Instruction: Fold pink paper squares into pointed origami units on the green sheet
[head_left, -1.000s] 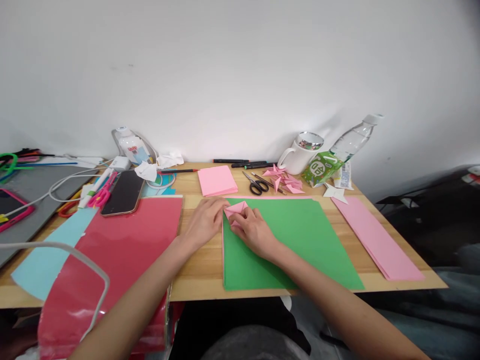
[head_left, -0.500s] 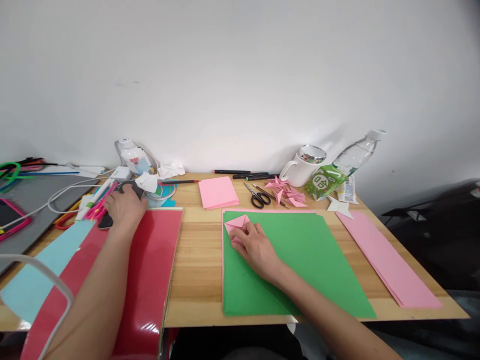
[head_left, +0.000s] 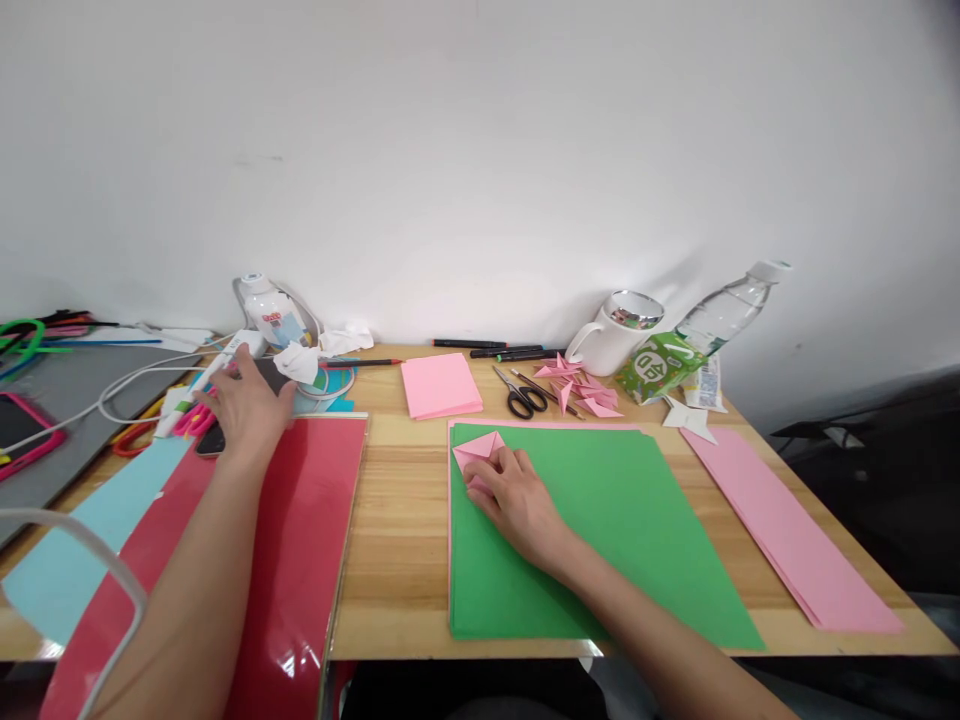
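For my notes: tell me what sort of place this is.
Probably a paper-craft desk in a home or office: a wooden table against a plain white wall, large coloured sheets such as the green sheet, scissors, and small folded pink pieces.

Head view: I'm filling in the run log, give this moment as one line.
left hand: on smartphone | right hand: pressing folded pink paper | beneath: green sheet

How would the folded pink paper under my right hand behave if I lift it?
The folded pink paper is probably very light and stiffer than a flat sheet, given its creases. Its flaps may spring open once the right hand lets go.
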